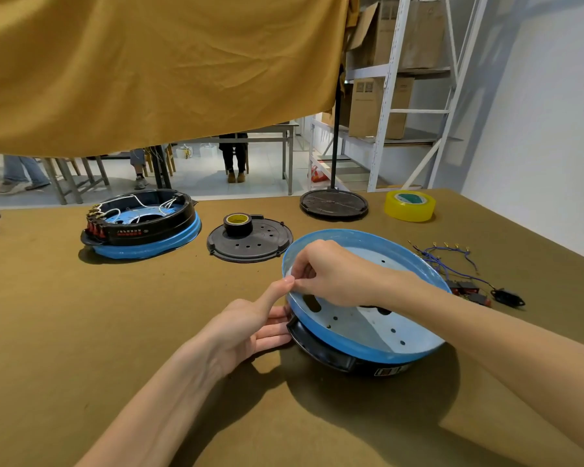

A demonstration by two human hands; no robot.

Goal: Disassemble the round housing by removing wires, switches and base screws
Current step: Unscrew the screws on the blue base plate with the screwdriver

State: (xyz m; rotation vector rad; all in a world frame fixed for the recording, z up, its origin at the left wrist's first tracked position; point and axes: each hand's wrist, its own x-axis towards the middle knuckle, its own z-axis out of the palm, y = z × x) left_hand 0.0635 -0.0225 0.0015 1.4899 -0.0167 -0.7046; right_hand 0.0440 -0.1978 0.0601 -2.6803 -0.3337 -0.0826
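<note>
A round housing [381, 338] with a blue rim and black underside lies tilted in front of me, its pale inner plate full of holes. My left hand [250, 325] grips its left edge from outside, thumb raised to the rim. My right hand [331, 274] reaches over the rim and pinches something small at the rim's left side, against my left thumb; what it pinches is too small to tell. To the right of the housing lie loose blue wires [449, 257] and red-and-black switches [469, 291].
A second housing [142, 227], with wires and red switches in it, sits at the back left. A black perforated cover [250, 244] carries a tape roll [238, 224]. A yellow tape roll [410, 205] and a black stand base [333, 203] stand at the far edge.
</note>
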